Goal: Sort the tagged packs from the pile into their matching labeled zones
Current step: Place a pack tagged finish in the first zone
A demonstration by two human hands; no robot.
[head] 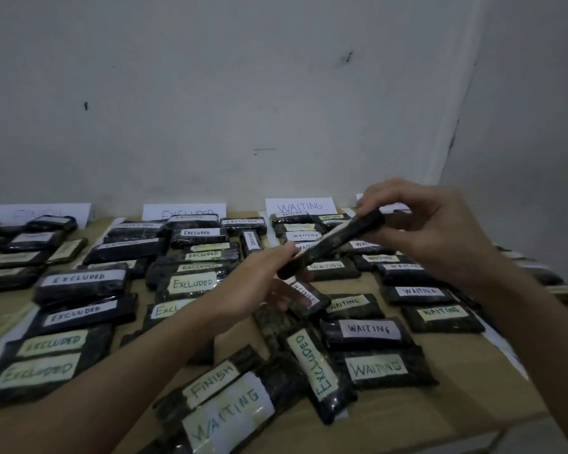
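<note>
Now both hands hold one dark pack [333, 241] above the table [440, 417], the right hand [420, 224] pinching its two o'clock end, the left hand [263, 283] gripping its eight o'clock end, over the waiting packs [369, 330].

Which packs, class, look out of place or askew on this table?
The near pile lies crooked: packs tagged FINISH, WAITING and EXCLUDED overlap at angles, unsorted, beside the neat WAITING rows. Both hands hold another pack tilted above the table.
</note>
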